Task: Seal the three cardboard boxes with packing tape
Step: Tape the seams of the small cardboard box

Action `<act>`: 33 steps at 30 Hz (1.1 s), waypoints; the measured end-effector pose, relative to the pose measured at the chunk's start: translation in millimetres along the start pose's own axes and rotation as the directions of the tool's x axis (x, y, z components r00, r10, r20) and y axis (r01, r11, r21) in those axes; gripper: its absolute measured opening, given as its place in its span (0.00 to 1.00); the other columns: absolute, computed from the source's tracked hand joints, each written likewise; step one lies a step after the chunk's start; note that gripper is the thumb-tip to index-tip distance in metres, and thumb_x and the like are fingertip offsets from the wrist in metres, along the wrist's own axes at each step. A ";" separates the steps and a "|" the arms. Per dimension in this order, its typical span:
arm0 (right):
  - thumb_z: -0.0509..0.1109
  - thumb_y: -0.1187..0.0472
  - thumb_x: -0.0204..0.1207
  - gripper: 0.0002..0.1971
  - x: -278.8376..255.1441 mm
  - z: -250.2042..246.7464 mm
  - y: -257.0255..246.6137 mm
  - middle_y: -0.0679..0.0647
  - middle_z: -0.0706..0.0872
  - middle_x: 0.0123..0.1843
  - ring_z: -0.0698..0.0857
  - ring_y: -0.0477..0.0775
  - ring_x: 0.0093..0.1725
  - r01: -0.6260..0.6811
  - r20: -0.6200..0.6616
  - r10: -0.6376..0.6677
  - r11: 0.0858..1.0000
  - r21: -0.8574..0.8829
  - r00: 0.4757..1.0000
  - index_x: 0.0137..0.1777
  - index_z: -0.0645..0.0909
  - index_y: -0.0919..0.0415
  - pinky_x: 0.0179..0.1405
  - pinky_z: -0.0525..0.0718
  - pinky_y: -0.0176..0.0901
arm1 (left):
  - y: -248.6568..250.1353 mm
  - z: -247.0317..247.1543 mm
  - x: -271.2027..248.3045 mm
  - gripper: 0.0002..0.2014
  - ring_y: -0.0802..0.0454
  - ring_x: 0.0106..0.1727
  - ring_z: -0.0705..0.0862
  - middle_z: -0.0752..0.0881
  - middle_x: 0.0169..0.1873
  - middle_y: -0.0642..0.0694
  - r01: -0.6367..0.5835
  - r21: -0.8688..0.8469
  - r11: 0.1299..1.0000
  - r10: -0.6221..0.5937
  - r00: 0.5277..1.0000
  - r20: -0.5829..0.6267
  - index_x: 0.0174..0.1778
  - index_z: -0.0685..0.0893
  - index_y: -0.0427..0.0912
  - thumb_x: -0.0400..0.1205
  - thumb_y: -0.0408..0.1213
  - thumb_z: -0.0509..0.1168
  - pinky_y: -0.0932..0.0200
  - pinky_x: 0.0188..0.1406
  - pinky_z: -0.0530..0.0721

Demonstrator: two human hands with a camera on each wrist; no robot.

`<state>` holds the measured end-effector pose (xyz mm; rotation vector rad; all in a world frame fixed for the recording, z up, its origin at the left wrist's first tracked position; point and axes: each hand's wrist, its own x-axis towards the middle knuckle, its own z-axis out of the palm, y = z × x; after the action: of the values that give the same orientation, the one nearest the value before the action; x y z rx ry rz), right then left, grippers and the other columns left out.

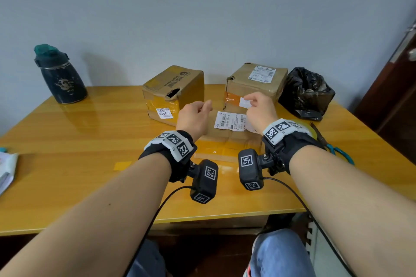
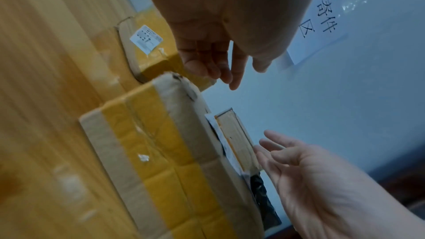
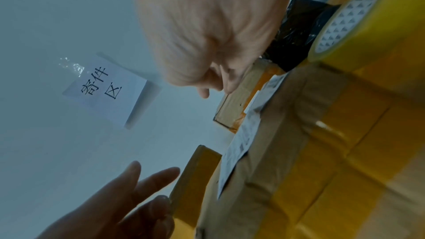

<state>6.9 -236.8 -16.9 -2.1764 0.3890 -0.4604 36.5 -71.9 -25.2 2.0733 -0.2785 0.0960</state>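
Both forearms reach forward side by side; left hand and right hand hover with loosely curled fingers, holding nothing.

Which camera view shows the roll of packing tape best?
The right wrist view: the yellow tape roll and its white core face that camera. In the head view the right wrist hides nearly all of it. The left wrist view shows none.

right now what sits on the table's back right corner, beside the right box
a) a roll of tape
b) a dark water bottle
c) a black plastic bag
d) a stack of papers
c: the head view shows a crumpled black plastic bag right of the labelled cardboard box; the dark water bottle stands far left.
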 end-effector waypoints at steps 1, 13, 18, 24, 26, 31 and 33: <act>0.56 0.79 0.74 0.24 -0.2 -4.2 6.2 0.59 0.78 0.71 0.75 0.57 0.72 -0.025 -0.028 0.024 1.000 -0.017 0.999 0.66 0.79 0.64 0.69 0.74 0.46 | 3.5 5.7 -1.0 0.16 0.53 0.34 0.78 0.81 0.34 0.50 -0.016 0.006 1.000 0.016 1.000 0.002 0.50 0.87 0.42 0.88 0.44 0.54 0.54 0.36 0.80; 0.60 0.69 0.79 0.19 -9.1 -48.1 67.2 0.61 0.80 0.70 0.78 0.64 0.68 -0.328 -0.055 0.325 0.912 -0.246 0.944 0.69 0.79 0.63 0.60 0.76 0.46 | 33.2 60.0 -14.5 0.26 0.56 0.48 0.77 0.79 0.53 0.51 -0.318 0.352 0.880 0.158 0.896 0.414 0.65 0.84 0.48 0.70 0.40 0.80 0.65 0.44 0.76; 0.61 0.63 0.80 0.15 -4.2 -57.2 82.4 0.62 0.83 0.65 0.82 0.66 0.60 -0.405 -0.024 0.430 0.830 -0.383 0.903 0.63 0.81 0.66 0.58 0.82 0.49 | 31.3 67.6 -11.1 0.21 0.53 0.51 0.78 0.81 0.58 0.46 -0.303 0.442 0.844 0.170 0.934 0.314 0.62 0.86 0.44 0.73 0.39 0.78 0.65 0.48 0.74; 0.63 0.61 0.80 0.12 2.0 -48.4 90.3 0.62 0.81 0.54 0.81 0.65 0.56 -0.430 0.000 0.492 0.762 -0.484 0.871 0.60 0.76 0.66 0.53 0.79 0.48 | 24.6 66.5 -9.4 0.17 0.47 0.59 0.79 0.80 0.59 0.42 -0.376 0.568 0.732 0.244 0.923 0.296 0.59 0.87 0.38 0.78 0.43 0.72 0.58 0.55 0.78; 0.63 0.63 0.79 0.12 2.8 -42.3 88.9 0.61 0.82 0.49 0.82 0.64 0.51 -0.426 0.013 0.497 0.758 -0.494 0.868 0.59 0.77 0.68 0.55 0.82 0.50 | 22.9 65.4 -7.9 0.17 0.48 0.58 0.80 0.81 0.58 0.43 -0.374 0.570 0.732 0.240 0.924 0.298 0.58 0.88 0.38 0.78 0.45 0.72 0.58 0.54 0.80; 0.65 0.66 0.77 0.03 2.9 -36.9 87.8 0.60 0.83 0.48 0.83 0.64 0.53 -0.338 0.039 0.443 0.735 -0.588 0.896 0.45 0.77 0.65 0.59 0.81 0.52 | 24.2 62.4 -5.9 0.16 0.48 0.54 0.81 0.84 0.54 0.44 -0.384 0.586 0.714 0.227 0.918 0.326 0.56 0.89 0.40 0.81 0.47 0.69 0.62 0.44 0.74; 0.67 0.64 0.76 0.12 3.2 -36.9 88.5 0.56 0.77 0.34 0.80 0.61 0.42 -0.296 0.048 0.424 0.704 -0.646 0.904 0.32 0.72 0.62 0.45 0.80 0.48 | 23.3 62.8 -6.8 0.15 0.48 0.53 0.81 0.84 0.52 0.43 -0.405 0.594 0.695 0.240 0.910 0.338 0.54 0.89 0.39 0.82 0.47 0.67 0.62 0.43 0.74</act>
<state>-17.1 -315.5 -66.4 -2.6602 0.9552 0.1453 21.4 -136.2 -37.8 2.7236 -0.8732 0.1840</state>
